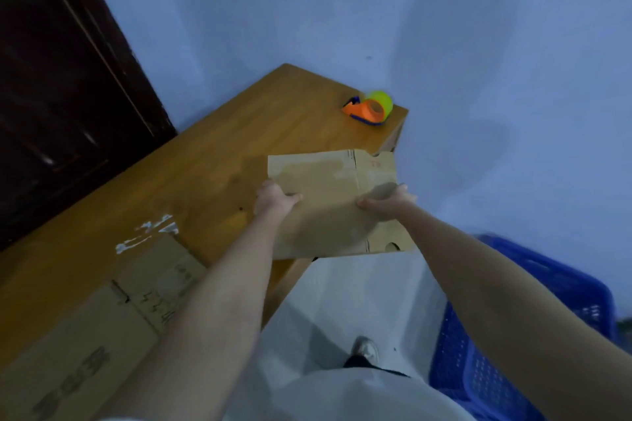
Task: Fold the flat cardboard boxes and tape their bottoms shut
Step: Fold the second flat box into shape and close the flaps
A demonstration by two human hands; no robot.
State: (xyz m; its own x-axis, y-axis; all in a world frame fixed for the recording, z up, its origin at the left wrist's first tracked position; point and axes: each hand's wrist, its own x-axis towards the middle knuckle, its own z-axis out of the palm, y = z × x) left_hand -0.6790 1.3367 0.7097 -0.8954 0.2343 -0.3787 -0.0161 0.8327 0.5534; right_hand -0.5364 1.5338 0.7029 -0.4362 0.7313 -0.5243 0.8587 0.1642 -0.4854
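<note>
A flat brown cardboard box (pixel 328 181) is held in the air over the right edge of the wooden table (pixel 212 154). My left hand (pixel 273 200) grips its left edge, thumb on top. My right hand (pixel 390 202) grips its right side, thumb on the upper face. An orange tape dispenser (pixel 371 109) with a yellow-green roll sits at the table's far right corner, beyond the box. Flat cardboard boxes (pixel 102 328) with printed lettering lie on the near left part of the table, under my left forearm.
A blue plastic crate (pixel 513 335) stands on the floor at the right. A dark wooden door (pixel 61 79) fills the left. Pale wall lies behind the table. White tape scraps (pixel 147 232) stick to the tabletop. A shoe (pixel 366 350) shows on the light floor below.
</note>
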